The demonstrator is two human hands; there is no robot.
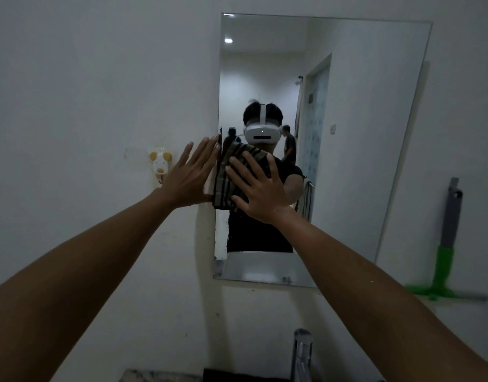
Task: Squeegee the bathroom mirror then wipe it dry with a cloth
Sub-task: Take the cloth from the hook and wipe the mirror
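Observation:
A frameless rectangular mirror [347,133] hangs on the white wall. My right hand [258,188] lies flat with spread fingers on a dark striped cloth [227,177], pressing it against the mirror near its left edge. My left hand [190,175] is flat and open on the wall, its fingertips touching the mirror's left edge beside the cloth. A squeegee [444,260] with a green head and grey handle leans upright against the wall to the right of the mirror.
A small white and yellow animal-shaped hook holder [160,161] is stuck on the wall left of my left hand. A chrome tap [302,354] rises at the bottom centre above a basin edge. The mirror reflects a person wearing a headset and another person behind.

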